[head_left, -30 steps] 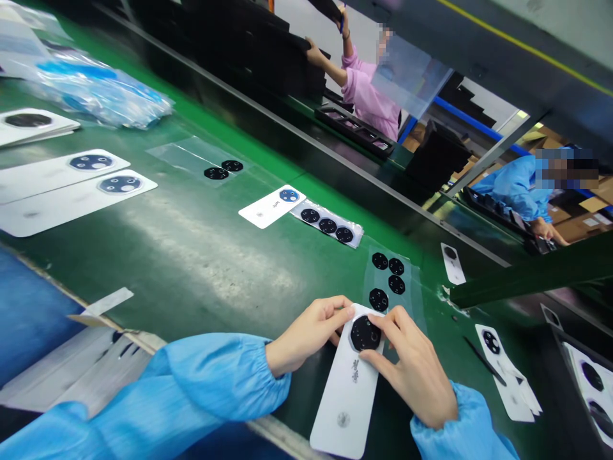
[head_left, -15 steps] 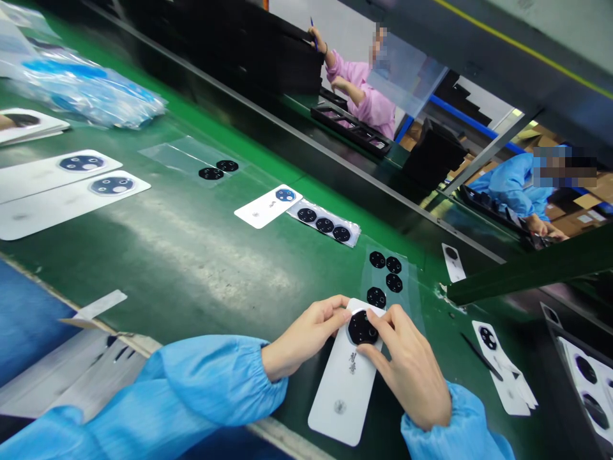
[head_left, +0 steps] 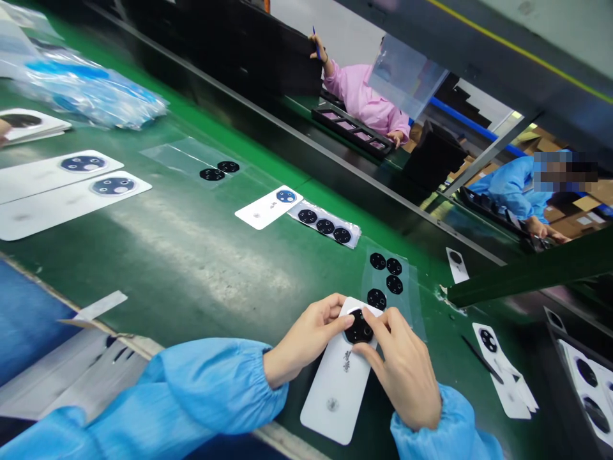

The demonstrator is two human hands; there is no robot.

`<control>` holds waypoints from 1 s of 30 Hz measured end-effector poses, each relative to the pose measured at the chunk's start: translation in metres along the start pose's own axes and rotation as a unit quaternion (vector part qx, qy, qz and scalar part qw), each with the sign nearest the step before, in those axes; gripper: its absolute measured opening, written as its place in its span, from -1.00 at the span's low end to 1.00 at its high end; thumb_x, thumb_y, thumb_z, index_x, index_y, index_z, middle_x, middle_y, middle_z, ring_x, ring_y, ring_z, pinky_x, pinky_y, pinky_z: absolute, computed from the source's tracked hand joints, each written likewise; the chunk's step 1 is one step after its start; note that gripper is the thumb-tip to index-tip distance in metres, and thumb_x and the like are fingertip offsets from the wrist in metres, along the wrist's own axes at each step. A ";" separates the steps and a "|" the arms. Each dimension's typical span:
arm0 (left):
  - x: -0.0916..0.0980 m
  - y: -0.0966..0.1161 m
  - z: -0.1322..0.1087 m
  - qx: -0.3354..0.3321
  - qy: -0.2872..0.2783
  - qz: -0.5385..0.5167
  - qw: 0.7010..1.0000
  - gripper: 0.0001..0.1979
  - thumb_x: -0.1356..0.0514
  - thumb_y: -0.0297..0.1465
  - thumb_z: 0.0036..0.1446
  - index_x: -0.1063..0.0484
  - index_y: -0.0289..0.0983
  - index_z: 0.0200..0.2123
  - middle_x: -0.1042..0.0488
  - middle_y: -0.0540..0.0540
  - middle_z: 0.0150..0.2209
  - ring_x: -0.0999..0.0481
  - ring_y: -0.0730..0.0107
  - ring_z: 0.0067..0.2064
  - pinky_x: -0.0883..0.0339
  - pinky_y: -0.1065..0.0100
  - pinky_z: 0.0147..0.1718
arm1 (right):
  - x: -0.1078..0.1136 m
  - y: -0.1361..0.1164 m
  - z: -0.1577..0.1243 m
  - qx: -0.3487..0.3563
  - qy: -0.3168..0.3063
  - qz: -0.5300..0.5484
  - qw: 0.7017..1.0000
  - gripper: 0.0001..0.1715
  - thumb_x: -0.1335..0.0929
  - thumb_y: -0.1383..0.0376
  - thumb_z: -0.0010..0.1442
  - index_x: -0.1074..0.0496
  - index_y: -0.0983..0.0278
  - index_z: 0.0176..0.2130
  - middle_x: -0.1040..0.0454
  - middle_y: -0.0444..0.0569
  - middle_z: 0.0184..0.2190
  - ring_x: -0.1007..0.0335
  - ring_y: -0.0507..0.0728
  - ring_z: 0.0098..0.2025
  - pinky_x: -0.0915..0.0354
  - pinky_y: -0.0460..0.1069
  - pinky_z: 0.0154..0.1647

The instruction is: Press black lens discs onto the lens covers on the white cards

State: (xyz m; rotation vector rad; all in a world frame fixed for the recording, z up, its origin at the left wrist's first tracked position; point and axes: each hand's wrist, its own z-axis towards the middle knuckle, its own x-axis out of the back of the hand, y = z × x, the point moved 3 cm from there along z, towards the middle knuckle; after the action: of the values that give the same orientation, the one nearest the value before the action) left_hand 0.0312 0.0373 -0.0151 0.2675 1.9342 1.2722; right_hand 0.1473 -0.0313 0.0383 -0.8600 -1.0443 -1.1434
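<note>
A white phone back panel [head_left: 323, 390] lies tilted across the green bench in front of me, with dark lettering and a small round mark on it. At its upper end sits a black round camera lens cover [head_left: 359, 327]. My left hand [head_left: 306, 342] is closed on the panel's upper left edge, its thumb pressing the rim of the cover. From the other side, my right hand [head_left: 407, 370] holds the cover between thumb and forefinger. Whether the cover lies fully flat on the panel I cannot tell. Just beyond the hands, a clear sheet [head_left: 410, 300] carries several more black covers.
Farther up are a small white panel [head_left: 258, 212] and a strip of black covers [head_left: 325, 227]. Larger white panels [head_left: 57, 207] and plastic bags [head_left: 96, 89] lie left. Right stand a green post [head_left: 536, 268] and black tray [head_left: 565, 396]. Co-workers sit across the bench.
The phone back panel and both hands have shifted slightly left. My left thumb now reaches farther onto the cover. Across the bench, the pink-sleeved person's arm has lowered to the black tray.
</note>
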 end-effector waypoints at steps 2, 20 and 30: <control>0.001 0.000 0.001 -0.005 0.003 -0.004 1.000 -0.67 -0.25 -0.21 0.04 -0.30 -0.32 -0.24 -0.49 -0.07 -0.36 -0.44 0.45 -0.43 -0.29 0.46 -0.49 | -0.001 0.000 -0.002 -0.009 0.015 -0.004 1.000 -0.62 -0.18 0.20 0.29 -0.32 0.37 -0.01 -0.33 0.02 -0.40 -0.34 0.14 -0.41 -0.31 0.01 -0.51; -0.003 0.002 -0.004 0.000 0.007 -0.027 1.000 -0.68 -0.22 -0.18 0.07 -0.29 -0.28 -0.22 -0.42 -0.01 -0.38 -0.39 0.47 -0.42 -0.22 0.47 -0.45 | 0.001 0.001 -0.012 -0.005 0.107 0.096 0.990 -0.75 -0.26 0.40 0.25 -0.34 0.33 -0.05 -0.45 0.03 -0.34 -0.41 0.12 -0.29 -0.36 0.01 -0.30; -0.005 0.003 -0.009 0.007 -0.021 0.001 1.000 -0.70 -0.16 -0.16 0.12 -0.26 -0.24 -0.20 -0.32 0.02 -0.33 -0.32 0.49 -0.38 -0.21 0.48 -0.45 | 0.000 0.001 -0.012 -0.015 0.118 0.103 0.988 -0.74 -0.26 0.37 0.25 -0.34 0.28 -0.04 -0.47 0.01 -0.32 -0.44 0.13 -0.27 -0.39 0.01 -0.30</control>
State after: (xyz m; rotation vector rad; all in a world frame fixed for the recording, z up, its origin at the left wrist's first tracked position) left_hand 0.0274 0.0293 -0.0081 0.3018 1.9092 1.2451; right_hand 0.1507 -0.0423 0.0350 -0.8136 -0.7294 -1.0581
